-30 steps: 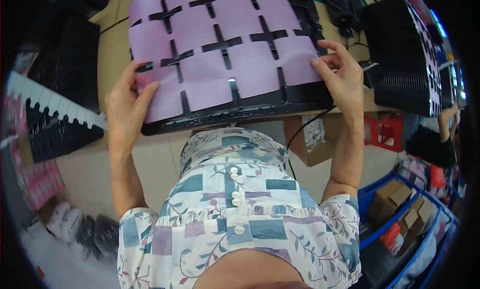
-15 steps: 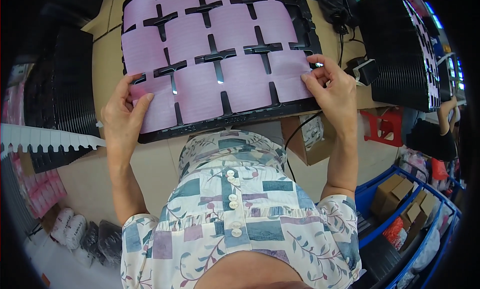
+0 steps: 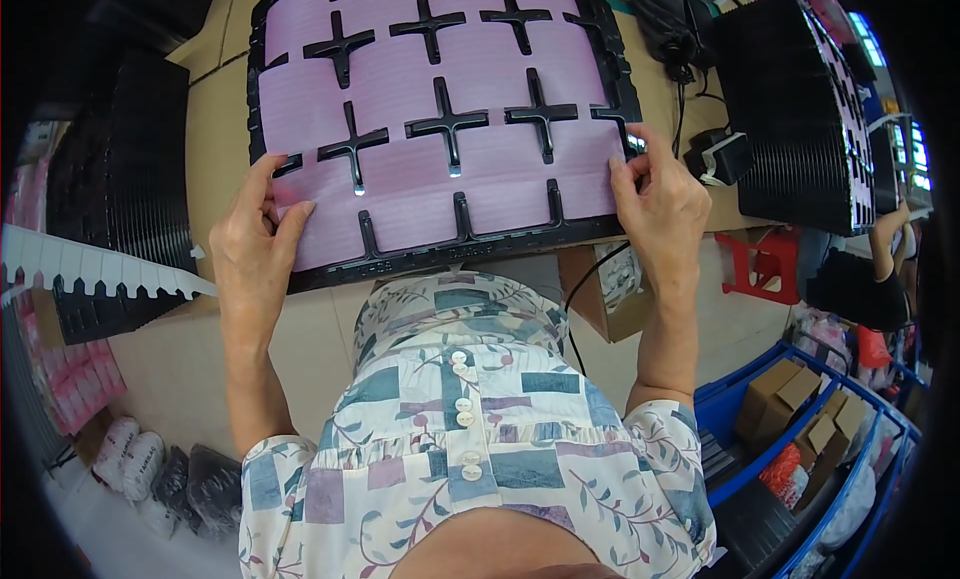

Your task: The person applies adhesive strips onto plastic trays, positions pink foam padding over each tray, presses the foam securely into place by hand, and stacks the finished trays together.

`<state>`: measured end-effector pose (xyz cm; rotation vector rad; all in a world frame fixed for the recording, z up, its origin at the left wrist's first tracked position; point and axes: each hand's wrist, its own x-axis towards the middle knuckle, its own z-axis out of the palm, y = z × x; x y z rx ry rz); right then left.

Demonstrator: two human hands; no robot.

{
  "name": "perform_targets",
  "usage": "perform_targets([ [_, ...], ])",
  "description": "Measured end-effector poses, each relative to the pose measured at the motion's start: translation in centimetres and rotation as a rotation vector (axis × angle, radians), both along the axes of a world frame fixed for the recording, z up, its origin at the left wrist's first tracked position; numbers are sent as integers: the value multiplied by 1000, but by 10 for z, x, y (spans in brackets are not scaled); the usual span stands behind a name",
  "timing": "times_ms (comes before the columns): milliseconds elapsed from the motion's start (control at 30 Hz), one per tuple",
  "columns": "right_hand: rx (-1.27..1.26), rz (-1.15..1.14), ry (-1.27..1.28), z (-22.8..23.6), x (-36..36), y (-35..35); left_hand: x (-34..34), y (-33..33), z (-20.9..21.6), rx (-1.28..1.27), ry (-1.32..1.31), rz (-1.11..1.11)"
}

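Observation:
A thin pink foam sheet [image 3: 410,194] with slots cut in it lies over a black plastic tray [image 3: 450,262]. The tray's black cross-shaped dividers [image 3: 447,124] poke up through the slots. At the sheet's near left corner, my left hand [image 3: 258,234] pinches the edge between thumb and fingers. My right hand [image 3: 662,194] grips the right edge in the same way, close to the tray's right rim. The fingertips under the sheet are partly hidden.
Stacks of black trays stand left [image 3: 125,189] and right [image 3: 795,109] of the work table. A black plug adapter [image 3: 722,156] with cables lies right of the tray. Below are a red stool [image 3: 757,264] and a blue rack [image 3: 735,384]. Another person's arm [image 3: 885,244] shows far right.
The sheet has settled lower, and its middle rows lie flatter, with more of the crosses showing through the slots. Both hands keep hold of its edges and have shifted only slightly.

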<state>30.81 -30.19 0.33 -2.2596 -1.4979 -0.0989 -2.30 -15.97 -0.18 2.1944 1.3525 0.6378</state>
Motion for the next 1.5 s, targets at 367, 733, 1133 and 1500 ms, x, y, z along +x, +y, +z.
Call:
perform_targets([
  [367, 6, 10, 110, -2, 6, 4, 2, -1, 6, 73, -20, 46],
  [733, 9, -14, 152, -5, 5, 3, 5, -4, 2, 139, -34, 71],
  [1133, 22, -21, 130, -8, 6, 1, 6, -2, 0, 144, -13, 42],
  [1500, 66, 1, 136, -9, 6, 2, 7, -6, 0, 125, -12, 68],
])
